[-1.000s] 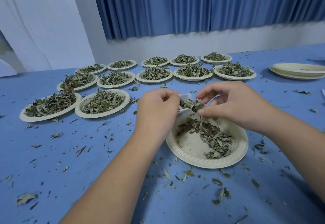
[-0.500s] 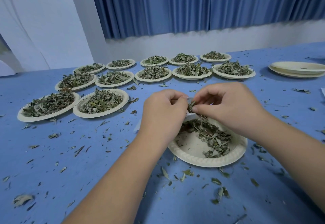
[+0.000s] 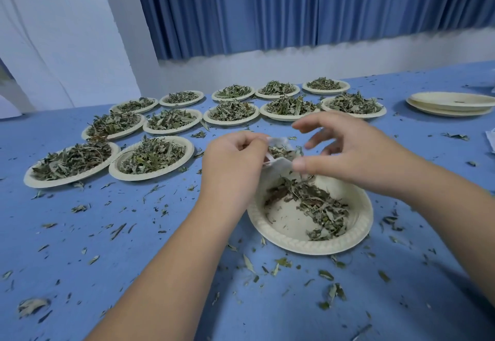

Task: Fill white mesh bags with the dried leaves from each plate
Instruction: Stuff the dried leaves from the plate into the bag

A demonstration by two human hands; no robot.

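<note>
Full plates (image 3: 144, 178) wait in rows, left on the counter (image 3: 134, 260). The left hand (image 3: 235, 161) pinches the rim of the white mesh bag (image 3: 280, 162), mouth up over the near plate (image 3: 308, 247) — so spills land back, I'd judge. The right hand (image 3: 356, 153) hovers beside it, fingers spread, empty — dried leaves (image 3: 318, 206) lie below.

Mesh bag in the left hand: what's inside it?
The mesh bag, gripped by the left hand, shows dried leaves at its open mouth. How full it is cannot be seen: fabric and hand cover the rest.
</note>
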